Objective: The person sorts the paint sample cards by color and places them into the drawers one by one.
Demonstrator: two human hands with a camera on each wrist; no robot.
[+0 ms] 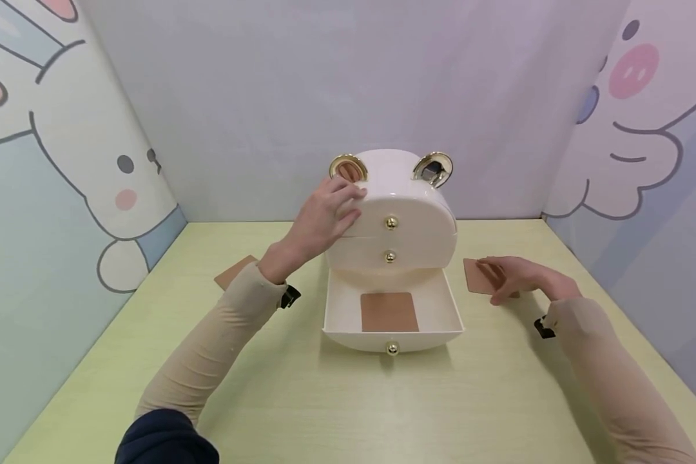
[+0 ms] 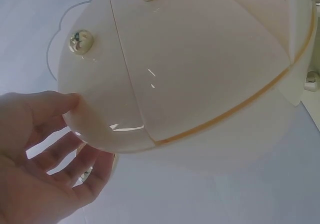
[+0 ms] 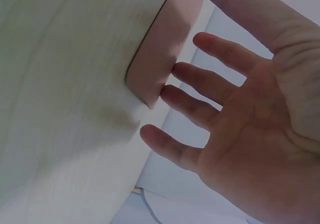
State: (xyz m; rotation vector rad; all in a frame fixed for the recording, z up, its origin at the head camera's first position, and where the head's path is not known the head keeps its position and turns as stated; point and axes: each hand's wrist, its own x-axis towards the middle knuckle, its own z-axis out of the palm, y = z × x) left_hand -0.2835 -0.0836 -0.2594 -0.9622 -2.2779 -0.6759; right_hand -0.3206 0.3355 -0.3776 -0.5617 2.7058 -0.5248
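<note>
A cream drawer box [image 1: 391, 219] shaped like a bear's head, with two gold-rimmed ears on top, stands at the middle of the pale green bench [image 1: 301, 399], toward 12 o'clock from the person. Its bottom drawer [image 1: 392, 316] is pulled out toward 6 o'clock, and one brown square card [image 1: 388, 312] lies flat on its floor. The two upper drawers sit closed, each with a small gold knob.

The left hand [image 1: 323, 219] rests on the box's upper left shoulder just below the left ear, fingers [image 2: 50, 154] spread and nearly straight against the curved shell; this reads as steadying the box so it does not slide while the drawer is out.

At 3 o'clock from the box, the right hand [image 1: 522, 278] lies over a second brown card [image 1: 480, 276] on the bench. Its fingers [image 3: 200, 104] are loosely extended, tips at the card's edge; whether they already pinch it is hard to say from the wrist view, but they look relaxed rather than curled. A third brown card [image 1: 234, 271] lies at 9 o'clock, apart from both hands.

No brand, label or writing can be read anywhere; the walls show only cartoon animal drawings.
</note>
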